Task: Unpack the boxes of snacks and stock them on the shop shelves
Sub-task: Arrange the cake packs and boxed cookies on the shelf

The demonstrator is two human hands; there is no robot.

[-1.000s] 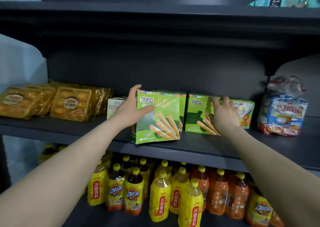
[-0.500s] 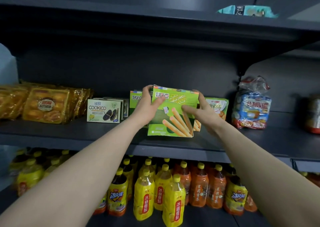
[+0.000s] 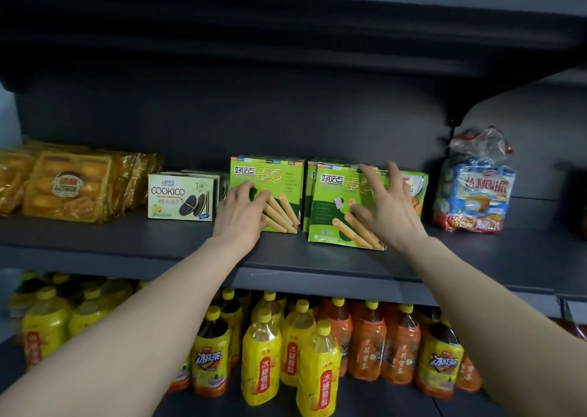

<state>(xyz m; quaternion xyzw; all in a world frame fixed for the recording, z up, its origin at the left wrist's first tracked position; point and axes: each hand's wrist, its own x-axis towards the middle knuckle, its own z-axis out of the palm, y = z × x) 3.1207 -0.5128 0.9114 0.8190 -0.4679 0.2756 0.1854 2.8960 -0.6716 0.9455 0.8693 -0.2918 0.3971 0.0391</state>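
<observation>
Two green boxes (image 3: 270, 175) get tidied; left hand (image 3: 241, 213) and right hand (image 3: 386, 207) press flat, gripping nothing. Next, straighten the 3 o'clock box (image 3: 330, 223).

Middle shelf (image 3: 95, 242): two rows of snack boxes side by side, left row (image 3: 279, 178), right row (image 3: 309, 194), whose front box (image 3: 327, 226) sits nearer the shelf edge. Cookie box (image 3: 178, 196) at their nine o'clock, cake packs (image 3: 70, 184) beyond it; pie bag (image 3: 473, 191) at three. Bottles (image 3: 263, 359) at six, on the lower shelf (image 3: 381, 397).
</observation>
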